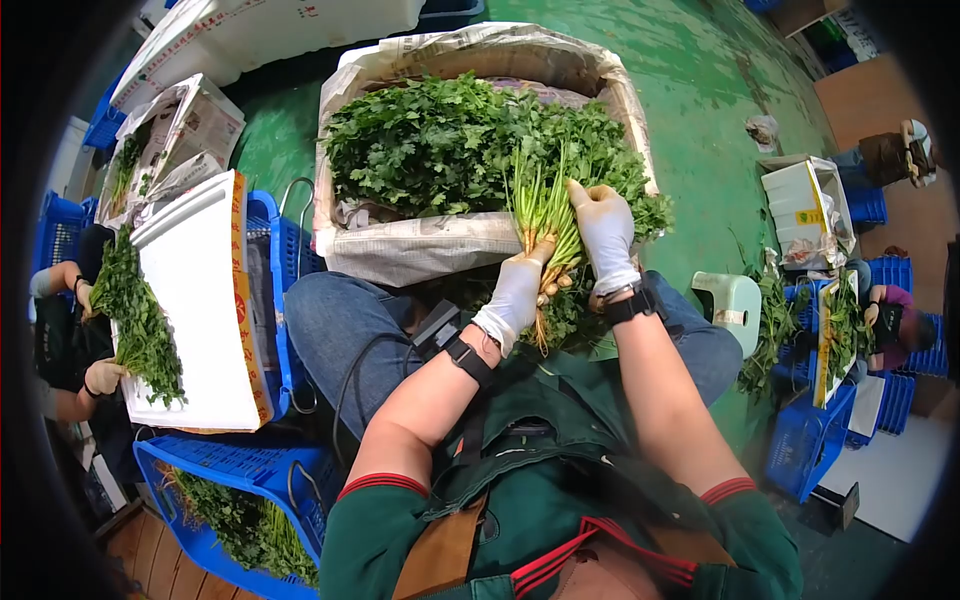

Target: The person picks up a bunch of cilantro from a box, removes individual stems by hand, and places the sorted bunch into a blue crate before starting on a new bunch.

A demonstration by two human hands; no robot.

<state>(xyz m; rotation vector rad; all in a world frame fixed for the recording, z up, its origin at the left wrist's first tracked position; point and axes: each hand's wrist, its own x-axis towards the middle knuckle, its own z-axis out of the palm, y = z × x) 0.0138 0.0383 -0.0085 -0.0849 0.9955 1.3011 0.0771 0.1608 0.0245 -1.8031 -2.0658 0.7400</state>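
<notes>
A bunch of leafy greens [540, 200] with pale stems and roots lies over the near edge of a paper-lined box [430, 245], between my hands. My left hand [512, 292], in a white glove, is wrapped round the lower stems just above the roots. Gloved as well, my right hand [604, 228] is closed at the right side of the stems, with thumb and fingers pressed together near them; what it pinches is too small to make out. More dark green leafy bunches [410, 145] fill the box behind.
At the left, a co-worker's gloved hands [104, 376] hold greens over a white foam lid [195, 300]. A blue basket [240, 462] with greens stands lower left. Right of my knees are a pale green stool [730, 300], a foam box [808, 212] and another person [900, 320].
</notes>
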